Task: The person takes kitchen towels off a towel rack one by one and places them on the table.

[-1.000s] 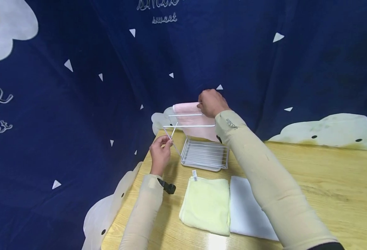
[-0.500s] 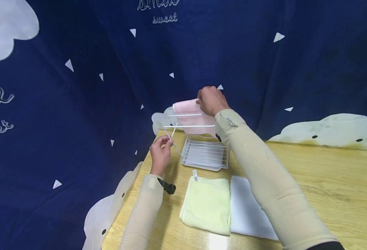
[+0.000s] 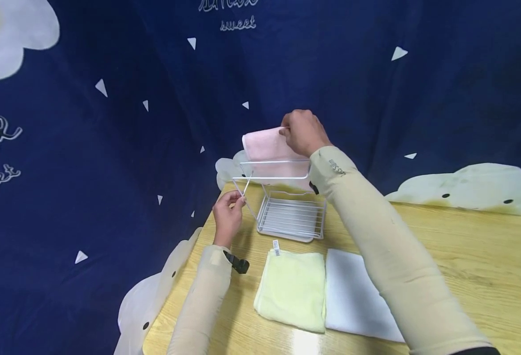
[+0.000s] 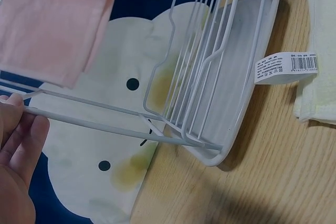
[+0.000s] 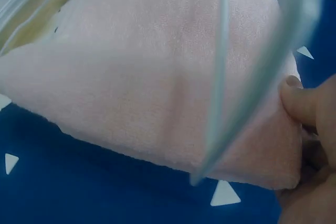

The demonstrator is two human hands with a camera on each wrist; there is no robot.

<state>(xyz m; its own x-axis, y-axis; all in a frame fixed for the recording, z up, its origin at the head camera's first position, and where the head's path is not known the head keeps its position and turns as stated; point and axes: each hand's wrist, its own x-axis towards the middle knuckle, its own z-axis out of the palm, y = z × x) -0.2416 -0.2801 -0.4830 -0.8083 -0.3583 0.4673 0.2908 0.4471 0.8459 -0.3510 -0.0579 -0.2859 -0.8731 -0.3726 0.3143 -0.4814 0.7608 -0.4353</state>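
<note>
My right hand [image 3: 304, 132] pinches the top edge of a folded pink towel [image 3: 264, 143], which hangs behind the upper bars of a white wire rack [image 3: 269, 178]. In the right wrist view the thumb lies on the face of the pink towel [image 5: 142, 87], and blurred rack bars cross in front. Lower and to the left, my left hand [image 3: 228, 217] pinches the rack's slanted side bar between thumb and fingers. That grip also shows in the left wrist view, where the rack bar [image 4: 100, 125] runs down to a white tray [image 4: 252, 77].
A folded yellow towel [image 3: 291, 291] with a paper tag [image 3: 276, 247] lies in front of the rack. Beside it is a folded white towel [image 3: 353, 296], partly under the right forearm. A dark blue curtain [image 3: 331, 74] hangs behind the wooden table [image 3: 464, 256].
My right hand has risen and lifted the pink towel, so its lower edge now hangs higher and more of it shows above the rack's bars. The left hand has kept its place.
</note>
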